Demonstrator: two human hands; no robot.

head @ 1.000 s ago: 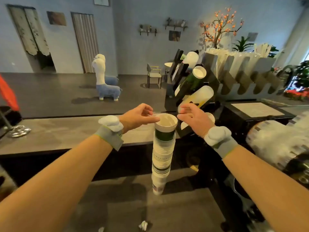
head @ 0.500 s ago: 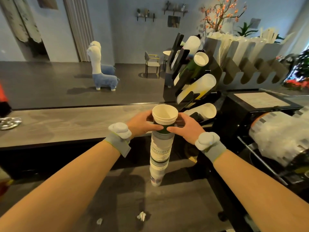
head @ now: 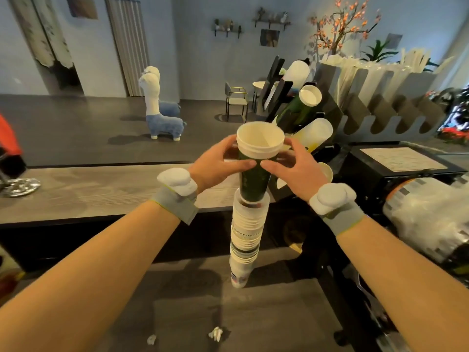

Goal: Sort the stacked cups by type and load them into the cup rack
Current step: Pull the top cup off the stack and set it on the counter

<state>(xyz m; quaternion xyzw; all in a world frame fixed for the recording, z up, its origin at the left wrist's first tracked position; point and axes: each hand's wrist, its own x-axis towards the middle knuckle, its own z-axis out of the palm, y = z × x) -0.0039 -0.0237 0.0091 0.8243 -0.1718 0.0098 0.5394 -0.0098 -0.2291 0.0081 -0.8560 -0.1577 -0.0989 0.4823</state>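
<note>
A tall stack of nested paper cups (head: 245, 235) stands on the floor-level surface in front of me. Out of its top rises a group of dark green cups (head: 253, 181) with white rims. My left hand (head: 215, 166) and my right hand (head: 295, 166) grip these green cups from both sides just under the rims, fingertips almost meeting in front. Behind my hands stands the black cup rack (head: 286, 102), its slanted slots holding a white cup stack, a green cup stack (head: 302, 105) and a pale yellow cup stack (head: 317, 133).
A grey wooden counter (head: 88, 189) runs across the left. A black machine (head: 396, 166) sits on the right, with a wrapped roll (head: 429, 219) beside it. A grey straw holder (head: 385, 100) stands behind the rack. Crumpled paper scraps (head: 215, 334) lie below.
Both hands closed round the top of the stack and lifted the green cups upward, so they now stand well out of the white cups below.
</note>
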